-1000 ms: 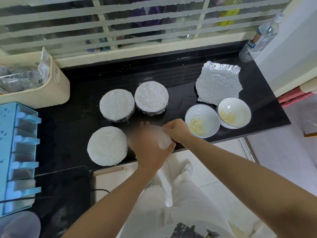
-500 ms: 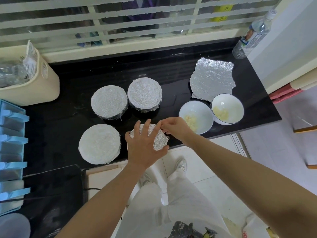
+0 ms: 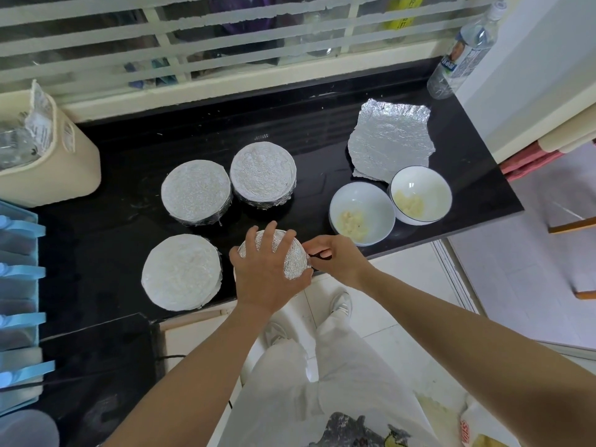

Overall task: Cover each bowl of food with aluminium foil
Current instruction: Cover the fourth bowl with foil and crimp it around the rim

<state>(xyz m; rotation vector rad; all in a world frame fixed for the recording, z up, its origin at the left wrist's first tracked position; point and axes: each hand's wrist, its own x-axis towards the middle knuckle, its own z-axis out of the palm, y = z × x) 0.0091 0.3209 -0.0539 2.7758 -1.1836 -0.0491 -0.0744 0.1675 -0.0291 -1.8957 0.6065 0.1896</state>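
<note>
A foil-covered bowl stands at the counter's front edge. My left hand lies on top of it, fingers spread and pressing the foil down. At the bowl's right rim my right hand pinches the foil edge with curled fingers. Three other foil-covered bowls stand nearby: front left, middle and back. Two uncovered white bowls hold pale food, one at the counter's front and one further right. A loose foil sheet lies flat behind them.
A black counter runs under a barred window. A cream tub sits at the back left, a blue rack at the left edge, a plastic bottle in the back right corner. White floor tiles lie below right.
My left hand has flattened onto the top of the bowl. My right hand has shifted to the bowl's right rim. The camera view has drifted slightly.
</note>
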